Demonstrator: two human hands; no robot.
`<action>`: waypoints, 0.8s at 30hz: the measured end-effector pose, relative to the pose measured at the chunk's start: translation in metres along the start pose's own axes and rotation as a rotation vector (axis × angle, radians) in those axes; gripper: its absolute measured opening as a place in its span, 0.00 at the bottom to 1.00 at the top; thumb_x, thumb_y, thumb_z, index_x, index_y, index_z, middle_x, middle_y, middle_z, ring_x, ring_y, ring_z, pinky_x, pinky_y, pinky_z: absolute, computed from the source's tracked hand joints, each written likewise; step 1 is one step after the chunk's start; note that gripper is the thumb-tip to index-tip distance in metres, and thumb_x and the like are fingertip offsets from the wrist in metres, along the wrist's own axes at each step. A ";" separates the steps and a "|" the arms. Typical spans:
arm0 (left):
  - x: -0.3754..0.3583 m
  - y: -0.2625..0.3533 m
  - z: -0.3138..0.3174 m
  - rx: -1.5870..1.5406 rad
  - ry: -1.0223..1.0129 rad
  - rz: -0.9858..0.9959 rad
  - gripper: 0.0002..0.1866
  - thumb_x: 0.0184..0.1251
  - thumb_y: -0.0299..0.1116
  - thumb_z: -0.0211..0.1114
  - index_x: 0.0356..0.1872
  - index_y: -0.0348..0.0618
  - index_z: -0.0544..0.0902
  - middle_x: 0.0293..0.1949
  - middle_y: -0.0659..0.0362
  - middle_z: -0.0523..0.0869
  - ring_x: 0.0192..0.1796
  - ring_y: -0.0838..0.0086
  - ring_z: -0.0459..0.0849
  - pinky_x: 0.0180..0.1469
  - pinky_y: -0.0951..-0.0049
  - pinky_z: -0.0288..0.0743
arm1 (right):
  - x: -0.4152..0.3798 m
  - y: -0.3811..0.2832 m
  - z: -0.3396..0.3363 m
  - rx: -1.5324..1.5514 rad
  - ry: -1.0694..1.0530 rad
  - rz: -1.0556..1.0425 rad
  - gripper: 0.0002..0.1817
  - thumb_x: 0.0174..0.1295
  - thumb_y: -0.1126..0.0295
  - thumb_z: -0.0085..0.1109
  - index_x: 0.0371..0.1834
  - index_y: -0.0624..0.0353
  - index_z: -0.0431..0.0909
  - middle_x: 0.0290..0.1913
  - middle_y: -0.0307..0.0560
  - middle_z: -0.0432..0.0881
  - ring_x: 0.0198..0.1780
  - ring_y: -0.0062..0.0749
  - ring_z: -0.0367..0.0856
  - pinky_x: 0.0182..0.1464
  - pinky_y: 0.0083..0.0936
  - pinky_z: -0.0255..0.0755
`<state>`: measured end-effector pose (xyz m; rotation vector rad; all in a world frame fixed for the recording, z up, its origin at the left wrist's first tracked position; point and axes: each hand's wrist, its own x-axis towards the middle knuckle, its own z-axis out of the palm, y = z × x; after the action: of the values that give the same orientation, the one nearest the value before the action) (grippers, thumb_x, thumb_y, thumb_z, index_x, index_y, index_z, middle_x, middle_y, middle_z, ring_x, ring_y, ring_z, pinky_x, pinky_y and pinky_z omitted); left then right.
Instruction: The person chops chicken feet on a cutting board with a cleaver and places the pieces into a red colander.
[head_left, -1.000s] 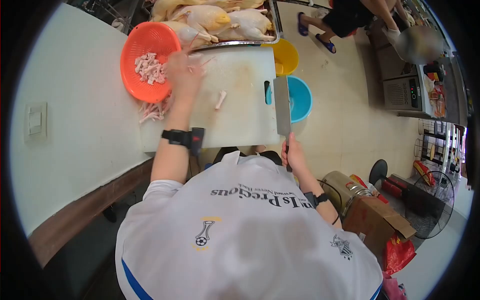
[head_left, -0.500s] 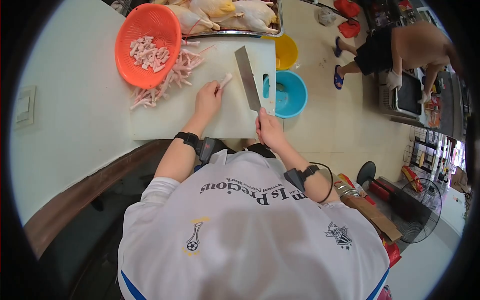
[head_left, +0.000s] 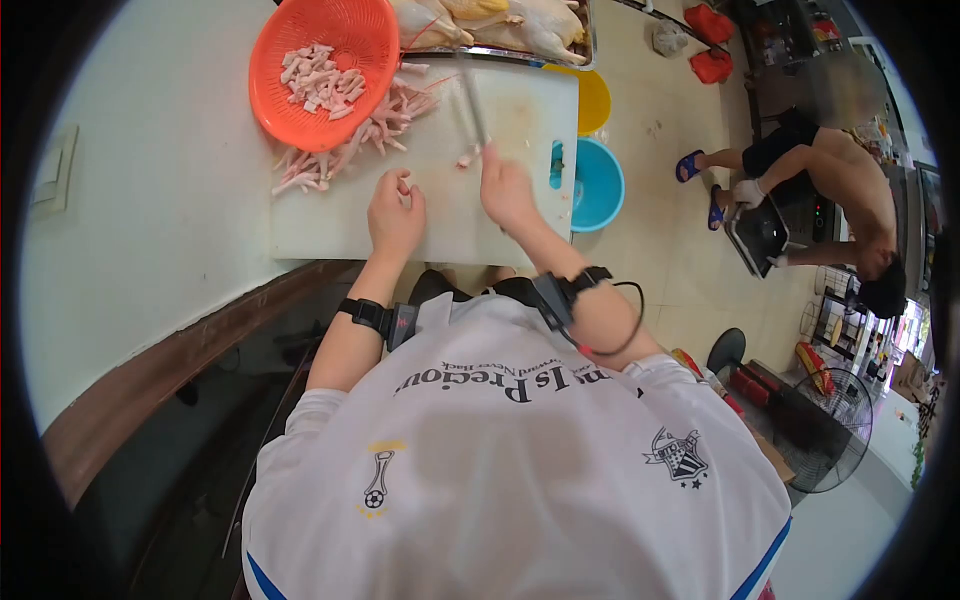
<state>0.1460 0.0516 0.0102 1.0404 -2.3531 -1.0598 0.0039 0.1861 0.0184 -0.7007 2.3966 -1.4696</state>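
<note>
My right hand (head_left: 508,190) grips a cleaver (head_left: 470,100), its blade edge-on and smeared by motion over the white cutting board (head_left: 530,105). Just left of the cleaver's handle, a small pale chicken-foot piece (head_left: 467,158) lies on the board. My left hand (head_left: 397,215) rests over the board's near left part, fingers curled in; whether anything sits inside them is hidden. Whole chicken feet (head_left: 388,128) are heaped at the board's left side. Partly over them, a tilted red colander (head_left: 268,85) holds cut chicken-foot pieces (head_left: 325,82).
A metal tray (head_left: 592,45) of whole plucked birds (head_left: 535,25) stands beyond the board. Beside the board's right edge are a yellow bucket (head_left: 592,100) and a blue basin (head_left: 602,185). At right, another person (head_left: 850,180) bends over with a dark tray (head_left: 760,235). A wall (head_left: 150,180) borders the left.
My left hand has drawn back from the chicken foot, and a piece lies apart on the board. The cleaver has shifted left. The other person has moved nearer, lifting a tray.
</note>
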 end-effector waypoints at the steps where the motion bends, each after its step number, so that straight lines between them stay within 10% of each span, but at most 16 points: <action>1: 0.001 0.001 0.002 -0.013 -0.010 0.015 0.19 0.61 0.29 0.68 0.54 0.42 0.82 0.37 0.54 0.83 0.39 0.59 0.84 0.43 0.62 0.78 | -0.010 0.032 0.014 -0.264 -0.030 0.092 0.40 0.81 0.40 0.34 0.19 0.61 0.72 0.16 0.45 0.72 0.19 0.32 0.76 0.25 0.30 0.71; 6: 0.026 0.024 0.033 0.037 0.064 0.475 0.21 0.60 0.31 0.70 0.55 0.43 0.81 0.47 0.53 0.82 0.51 0.56 0.83 0.50 0.57 0.78 | -0.005 -0.006 -0.020 -0.017 -0.258 0.497 0.41 0.79 0.37 0.36 0.17 0.61 0.72 0.14 0.45 0.70 0.13 0.34 0.73 0.20 0.33 0.69; 15: 0.063 0.027 0.071 0.321 -0.192 0.308 0.18 0.65 0.31 0.68 0.57 0.47 0.82 0.49 0.53 0.83 0.49 0.56 0.83 0.52 0.54 0.78 | -0.103 0.010 -0.087 0.324 -0.339 0.741 0.36 0.80 0.40 0.38 0.18 0.57 0.69 0.13 0.37 0.64 0.11 0.26 0.62 0.14 0.28 0.56; 20: 0.078 0.053 0.009 -0.001 0.053 0.351 0.10 0.68 0.34 0.68 0.47 0.44 0.87 0.40 0.56 0.86 0.44 0.60 0.85 0.46 0.62 0.78 | -0.137 0.012 -0.124 0.436 -0.259 0.859 0.34 0.80 0.39 0.38 0.22 0.54 0.66 0.14 0.35 0.64 0.11 0.23 0.61 0.15 0.25 0.55; 24: 0.082 0.039 0.033 -0.046 -0.127 0.458 0.09 0.68 0.35 0.69 0.44 0.43 0.88 0.40 0.55 0.87 0.45 0.61 0.85 0.46 0.63 0.78 | -0.125 0.011 -0.126 0.436 -0.186 0.819 0.33 0.81 0.40 0.37 0.24 0.54 0.67 0.14 0.35 0.64 0.12 0.22 0.62 0.15 0.23 0.56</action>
<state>0.0538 0.0243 0.0199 0.3907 -2.4813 -1.0149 0.0523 0.3518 0.0624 0.2258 1.7675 -1.3744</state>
